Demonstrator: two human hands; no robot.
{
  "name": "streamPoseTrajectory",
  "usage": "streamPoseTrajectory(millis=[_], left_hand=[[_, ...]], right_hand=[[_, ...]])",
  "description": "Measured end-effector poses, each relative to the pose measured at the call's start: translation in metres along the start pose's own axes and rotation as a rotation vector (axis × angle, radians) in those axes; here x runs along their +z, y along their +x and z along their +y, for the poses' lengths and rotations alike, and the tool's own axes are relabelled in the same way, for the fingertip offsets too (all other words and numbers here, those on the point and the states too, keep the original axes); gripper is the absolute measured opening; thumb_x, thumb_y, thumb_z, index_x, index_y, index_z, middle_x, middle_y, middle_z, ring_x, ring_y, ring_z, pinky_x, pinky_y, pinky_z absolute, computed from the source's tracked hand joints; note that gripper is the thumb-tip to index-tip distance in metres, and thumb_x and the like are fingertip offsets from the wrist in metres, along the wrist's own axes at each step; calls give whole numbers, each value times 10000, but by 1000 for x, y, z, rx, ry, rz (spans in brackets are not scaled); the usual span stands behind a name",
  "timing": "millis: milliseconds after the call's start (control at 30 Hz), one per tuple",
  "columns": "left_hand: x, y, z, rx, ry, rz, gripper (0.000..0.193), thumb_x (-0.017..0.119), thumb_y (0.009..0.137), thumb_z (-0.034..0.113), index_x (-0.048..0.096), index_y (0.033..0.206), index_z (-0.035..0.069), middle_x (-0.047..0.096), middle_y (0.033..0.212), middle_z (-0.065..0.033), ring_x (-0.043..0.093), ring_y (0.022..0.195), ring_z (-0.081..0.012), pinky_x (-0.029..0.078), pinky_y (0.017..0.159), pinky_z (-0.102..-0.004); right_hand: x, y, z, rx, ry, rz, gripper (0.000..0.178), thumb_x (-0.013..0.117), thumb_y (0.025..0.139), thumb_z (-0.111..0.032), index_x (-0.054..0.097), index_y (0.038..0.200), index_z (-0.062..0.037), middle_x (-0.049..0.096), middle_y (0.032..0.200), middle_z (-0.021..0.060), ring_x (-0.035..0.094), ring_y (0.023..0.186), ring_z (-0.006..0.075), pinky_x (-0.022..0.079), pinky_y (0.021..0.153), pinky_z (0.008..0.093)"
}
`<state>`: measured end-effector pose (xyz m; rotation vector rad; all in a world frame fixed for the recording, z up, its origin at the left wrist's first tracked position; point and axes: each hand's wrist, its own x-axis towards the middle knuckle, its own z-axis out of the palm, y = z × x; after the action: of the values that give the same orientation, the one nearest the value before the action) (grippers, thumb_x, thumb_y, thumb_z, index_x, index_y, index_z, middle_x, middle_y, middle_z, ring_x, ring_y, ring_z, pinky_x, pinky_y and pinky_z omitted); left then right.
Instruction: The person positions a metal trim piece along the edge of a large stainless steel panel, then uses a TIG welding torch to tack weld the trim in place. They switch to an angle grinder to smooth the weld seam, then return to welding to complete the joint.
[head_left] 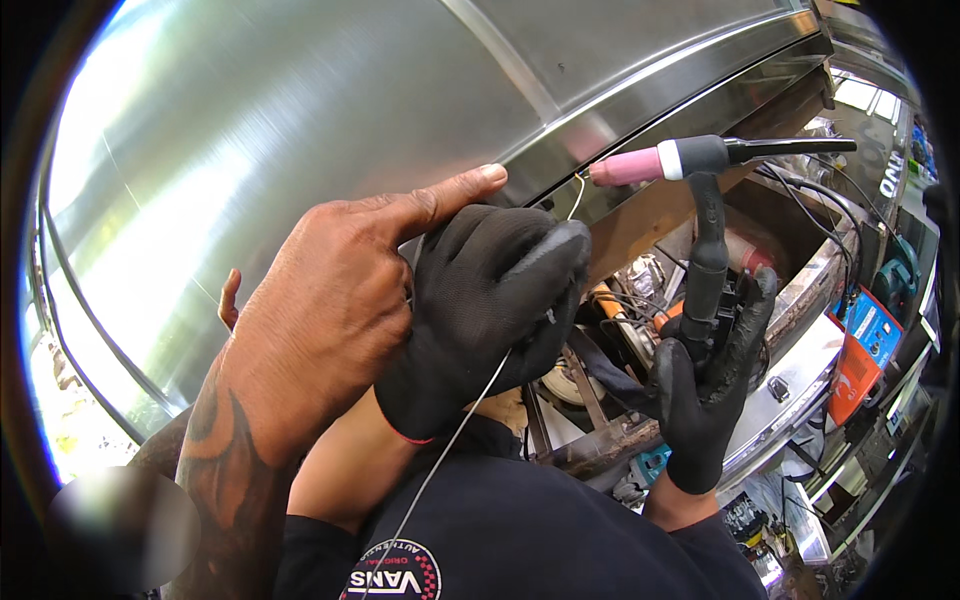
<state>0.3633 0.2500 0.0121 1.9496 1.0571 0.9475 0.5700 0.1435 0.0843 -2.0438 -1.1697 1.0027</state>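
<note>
My left hand, in a black work glove, is closed on a thin filler rod. The rod's tip bends up toward the welding torch, and its tail runs down across my shirt. My right hand, also gloved, has its thumb and fingers around the handle of a TIG torch. The torch's pink nozzle points left, close to the seam of a brushed steel panel. Another person's bare, tattooed hand lies against my left glove, its index finger stretched toward the seam.
A brown support edge runs under the steel panel. Below right, a metal frame surrounds cables and tools. An orange and blue machine stands at the right. Dark cables hang at the left rim, and the torch's lead goes off right.
</note>
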Motion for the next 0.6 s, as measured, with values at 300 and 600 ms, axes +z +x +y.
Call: streamPoseTrajectory(millis=[300,600], left_hand=[[-36,-11,-15,-193,-251,-102,385,753,749,-32,699,1128,14,692,1077,-187,667,909,-323,520,786,-405],[-40,-28,-9,-370,-419,-33,351,717,788,-45,679,1133,8,686,1103,-201,675,976,-354,531,848,-421]], right_hand=[[25,9,-33,-54,-352,77,852,580,877,66,180,1627,20,527,1465,266,642,1214,278,531,959,354],[14,2,-14,-192,-443,68,841,612,899,34,192,1627,12,578,1404,279,661,1191,294,539,939,368]])
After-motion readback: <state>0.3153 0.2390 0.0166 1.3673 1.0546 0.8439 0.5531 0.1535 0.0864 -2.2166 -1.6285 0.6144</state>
